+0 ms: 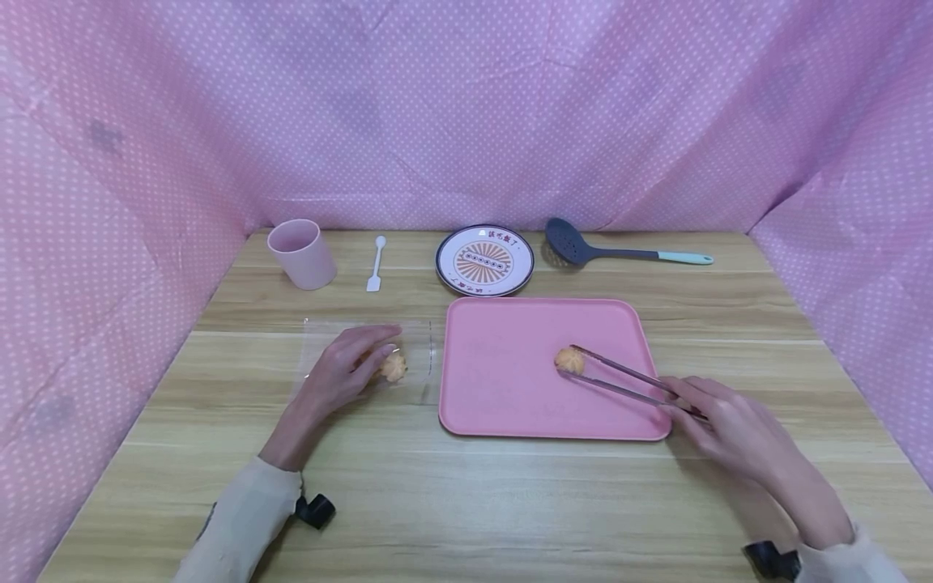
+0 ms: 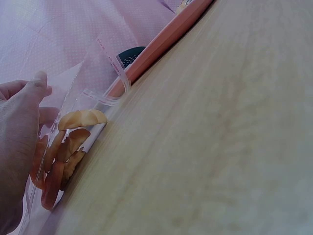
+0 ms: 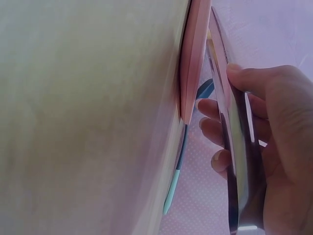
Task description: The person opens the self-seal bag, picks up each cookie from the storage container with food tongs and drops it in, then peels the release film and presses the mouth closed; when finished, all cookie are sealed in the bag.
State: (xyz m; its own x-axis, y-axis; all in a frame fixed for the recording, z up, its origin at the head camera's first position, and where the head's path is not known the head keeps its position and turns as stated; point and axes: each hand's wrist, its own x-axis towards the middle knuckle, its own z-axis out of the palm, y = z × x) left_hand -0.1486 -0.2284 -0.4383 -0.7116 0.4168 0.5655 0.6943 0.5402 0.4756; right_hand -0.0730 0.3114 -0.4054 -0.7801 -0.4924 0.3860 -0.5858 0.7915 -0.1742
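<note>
A clear zip bag (image 2: 73, 98) with several cookies (image 2: 82, 119) inside lies on the table, left of the pink tray (image 1: 503, 405). My left hand (image 1: 350, 363) pinches its upper film between thumb and fingers, over the cookies. One cookie (image 1: 394, 367) shows just past the thumb in the head view. My right hand (image 1: 736, 421) grips metal tongs (image 1: 619, 389), thumb on one arm and fingers on the other. The tong tips stand on either side of a round golden cookie (image 1: 569, 361) on the tray's right half. That cookie is mostly hidden in the right wrist view.
Behind the tray stands a patterned plate (image 1: 484, 261), with a dark slotted spoon (image 1: 583, 247) to its right. A pink cup (image 1: 304, 257) and a small white spatula (image 1: 375, 265) are at the back left. Pink dotted cloth (image 1: 466, 113) hangs around the table.
</note>
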